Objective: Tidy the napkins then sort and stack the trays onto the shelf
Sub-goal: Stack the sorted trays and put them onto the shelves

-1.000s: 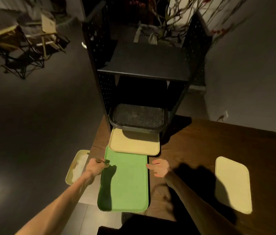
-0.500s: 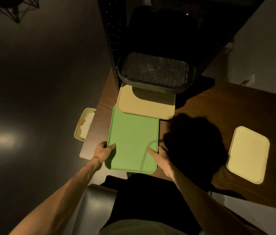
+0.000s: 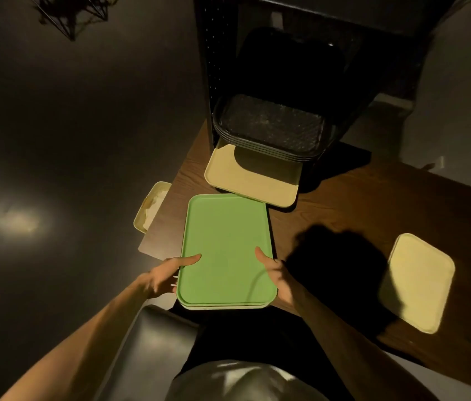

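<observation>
Green tray (image 3: 227,250) lies lengthwise at the near edge of the desk (image 3: 352,204), gripped on both long sides. Pale rims visible under its near edge suggest it tops a small stack, so the two-sided hold likely serves to carry several at once and keep them level. Left hand (image 3: 163,274): thumb laid over the rim onto the tray face, fingers curled under the left edge, somewhat blurred. Right hand (image 3: 276,270): thumb on the face, fingers hidden beneath the right edge; cannot tell how they lie, though the grip reads as a pinch. Beyond the green tray, a cream tray (image 3: 253,180) sits partly beneath the shelf (image 3: 208,82), just apart from it. A stack of dark trays (image 3: 271,125) already occupies a shelf level, overhanging toward the viewer. Another cream tray (image 3: 418,280) rests well apart on the right. A small tray (image 3: 151,206) with crumpled napkins sits left of the desk edge; contents dim.
</observation>
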`<state>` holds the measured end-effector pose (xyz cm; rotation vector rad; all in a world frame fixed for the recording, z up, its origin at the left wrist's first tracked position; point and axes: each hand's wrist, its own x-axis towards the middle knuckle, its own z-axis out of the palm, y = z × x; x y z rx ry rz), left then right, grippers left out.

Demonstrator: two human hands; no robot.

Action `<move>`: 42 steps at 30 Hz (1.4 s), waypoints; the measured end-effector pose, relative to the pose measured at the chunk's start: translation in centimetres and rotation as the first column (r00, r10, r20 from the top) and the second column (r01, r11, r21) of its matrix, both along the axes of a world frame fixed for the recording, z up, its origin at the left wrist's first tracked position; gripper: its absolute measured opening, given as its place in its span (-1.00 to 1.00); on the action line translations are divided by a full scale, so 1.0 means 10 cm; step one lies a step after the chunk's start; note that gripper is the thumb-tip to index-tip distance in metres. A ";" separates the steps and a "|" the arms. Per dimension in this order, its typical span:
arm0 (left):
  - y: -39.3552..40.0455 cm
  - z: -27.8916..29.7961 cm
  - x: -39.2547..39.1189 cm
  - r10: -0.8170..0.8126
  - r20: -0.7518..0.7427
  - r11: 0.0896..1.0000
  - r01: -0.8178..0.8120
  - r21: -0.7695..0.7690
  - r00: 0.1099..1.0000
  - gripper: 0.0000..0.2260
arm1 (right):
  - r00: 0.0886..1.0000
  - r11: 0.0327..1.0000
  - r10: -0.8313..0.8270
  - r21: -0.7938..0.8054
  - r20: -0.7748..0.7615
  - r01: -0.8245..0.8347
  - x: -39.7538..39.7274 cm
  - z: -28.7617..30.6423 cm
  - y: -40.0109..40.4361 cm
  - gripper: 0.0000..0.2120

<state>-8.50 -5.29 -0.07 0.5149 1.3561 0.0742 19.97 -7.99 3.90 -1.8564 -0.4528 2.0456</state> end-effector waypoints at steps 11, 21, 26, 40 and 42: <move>-0.11 0.98 -0.02 -0.124 0.069 0.992 0.123 0.014 0.990 -0.49 | 0.961 0.969 0.247 -0.007 0.122 -0.248 0.14 0.97 0.17 -0.61; -0.01 1.96 -0.21 -0.419 0.006 0.905 0.417 0.085 0.908 -0.40 | 0.913 0.910 0.396 0.091 0.097 -0.404 0.17 1.69 0.23 -0.78; -0.10 2.36 -0.27 -0.478 -0.050 0.867 0.480 0.134 0.877 -0.38 | 0.891 0.884 0.437 0.120 0.126 -0.451 0.14 1.93 0.21 -0.74; -0.18 3.32 -0.43 -0.111 -0.178 0.844 0.187 0.503 0.978 -0.41 | 0.891 0.810 0.394 0.372 0.227 -0.453 -0.01 2.82 0.40 -0.62; -0.18 3.44 -0.44 -0.097 -0.182 0.812 0.183 0.554 0.979 -0.40 | 0.890 0.800 0.388 0.393 0.239 -0.454 -0.01 2.94 0.42 -0.63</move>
